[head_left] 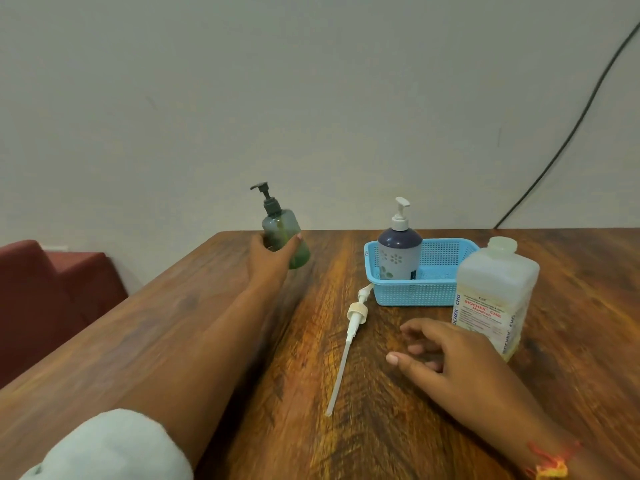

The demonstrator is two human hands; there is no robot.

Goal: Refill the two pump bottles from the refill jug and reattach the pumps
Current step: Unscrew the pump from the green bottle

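Left hand [268, 258] was wrapped round the green pump bottle [278, 225], tilted, far left on the table [207, 306]. It looked like light, slick plastic, so mid-body seemed the spot to hold. Right hand [450, 355] lay loose, holding nothing, just beside the refill jug [495, 289], which was probably heavier.

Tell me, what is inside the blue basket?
One purple pump bottle stands upright at the left of the blue basket. The refill jug covers its right end.
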